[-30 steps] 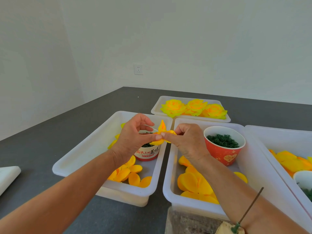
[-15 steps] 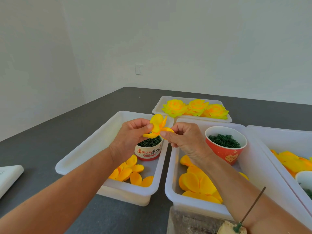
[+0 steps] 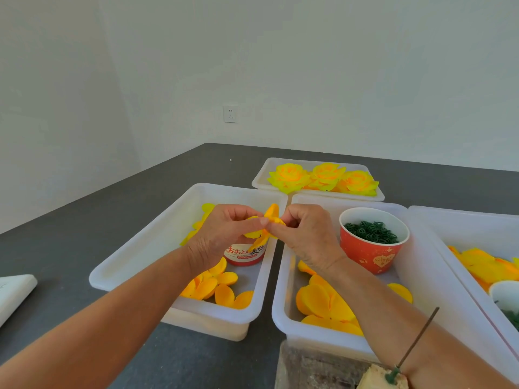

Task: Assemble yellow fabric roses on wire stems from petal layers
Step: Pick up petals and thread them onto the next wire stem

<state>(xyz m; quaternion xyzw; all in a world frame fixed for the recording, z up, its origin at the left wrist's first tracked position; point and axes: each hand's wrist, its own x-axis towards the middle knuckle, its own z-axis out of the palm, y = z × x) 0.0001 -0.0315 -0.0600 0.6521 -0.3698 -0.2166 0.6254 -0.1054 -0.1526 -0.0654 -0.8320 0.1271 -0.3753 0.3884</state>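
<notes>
- We pinch one yellow petal layer (image 3: pixel 266 224) between the fingertips of our left hand (image 3: pixel 222 237) and right hand (image 3: pixel 304 234), both closed on it, above the gap between two white bins.
- We judge the step to be shaping or folding this layer.
- Next, we reckon, it must be threaded onto the wire stem (image 3: pixel 415 342) standing at the desk's near edge.
- Three finished roses (image 3: pixel 323 178) lie in the far tray (image 3: pixel 262 171).

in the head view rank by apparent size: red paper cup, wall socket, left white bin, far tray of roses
1. left white bin
2. far tray of roses, though farther off, so unsure
3. red paper cup
4. wall socket
</notes>
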